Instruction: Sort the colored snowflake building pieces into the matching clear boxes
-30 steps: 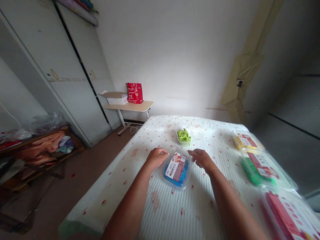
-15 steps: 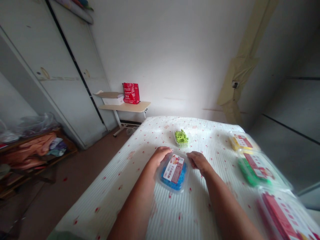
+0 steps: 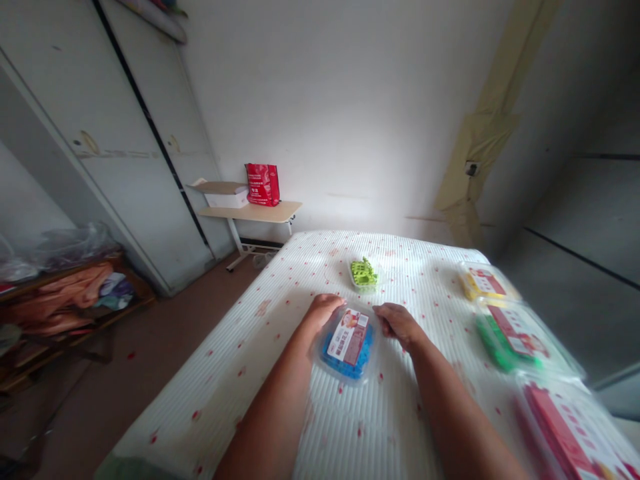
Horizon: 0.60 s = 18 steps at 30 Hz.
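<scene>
A clear lidded plastic container (image 3: 347, 343) with blue pieces inside and a red-and-white label lies on the bed in front of me. My left hand (image 3: 324, 312) grips its far left corner, fingers curled round the edge. At the far right corner my right hand (image 3: 396, 323) is closed, thumb and fingers pinching the rim. Just beyond the hands sits a clear container with lime-green pieces (image 3: 364, 273) heaped above its rim; no lid shows on it.
Along the right side of the bed (image 3: 240, 373) are lidded containers with yellow pieces (image 3: 487, 283), green pieces (image 3: 520, 339) and pink pieces (image 3: 575, 427). Behind stands a small table (image 3: 265, 211) with a red bag (image 3: 263, 185) and a white box (image 3: 225, 195).
Both hands stay on the container's far corners, and the container keeps its place. Only a very slight shift of the camera shows.
</scene>
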### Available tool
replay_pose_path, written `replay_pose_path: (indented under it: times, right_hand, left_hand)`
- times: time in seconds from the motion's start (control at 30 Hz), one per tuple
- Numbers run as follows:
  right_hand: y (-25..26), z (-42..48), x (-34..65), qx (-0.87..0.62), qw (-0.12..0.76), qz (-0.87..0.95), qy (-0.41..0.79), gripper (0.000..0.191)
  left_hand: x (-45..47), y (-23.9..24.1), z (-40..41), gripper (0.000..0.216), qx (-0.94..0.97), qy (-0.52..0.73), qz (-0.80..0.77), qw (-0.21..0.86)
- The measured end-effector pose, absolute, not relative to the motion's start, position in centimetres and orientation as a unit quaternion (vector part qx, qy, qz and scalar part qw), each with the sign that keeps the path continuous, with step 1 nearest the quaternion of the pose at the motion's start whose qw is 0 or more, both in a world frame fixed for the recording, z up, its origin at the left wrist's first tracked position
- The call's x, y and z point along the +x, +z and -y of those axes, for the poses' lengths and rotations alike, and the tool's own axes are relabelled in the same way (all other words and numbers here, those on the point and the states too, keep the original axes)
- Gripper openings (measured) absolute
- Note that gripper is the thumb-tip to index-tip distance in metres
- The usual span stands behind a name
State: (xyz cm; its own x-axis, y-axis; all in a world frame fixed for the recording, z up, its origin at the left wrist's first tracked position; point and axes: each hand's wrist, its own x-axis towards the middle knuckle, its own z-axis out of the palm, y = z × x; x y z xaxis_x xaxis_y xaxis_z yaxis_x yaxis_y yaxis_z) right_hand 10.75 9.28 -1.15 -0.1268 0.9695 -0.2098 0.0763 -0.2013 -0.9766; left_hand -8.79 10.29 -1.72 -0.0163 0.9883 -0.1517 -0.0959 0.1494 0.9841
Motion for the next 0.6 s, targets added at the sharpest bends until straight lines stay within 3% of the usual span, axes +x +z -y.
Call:
replay_pose_path:
  times: [0.3, 0.6]
  right_hand:
    - [0.5, -7.7, 11.2, -0.578, 0.363, 0.478, 0.552, 0.036]
    - [1.0, -5.1, 11.1, -0.569, 0.304, 0.506, 0.573, 0.037]
  left_hand:
    - [-10.2, -2.2, -9.4, 0.035, 0.429, 0.494, -0.495, 0.571]
    - [-12.4, -1.7, -3.1, 0.038, 0.401, 0.501, -0.477, 0.601]
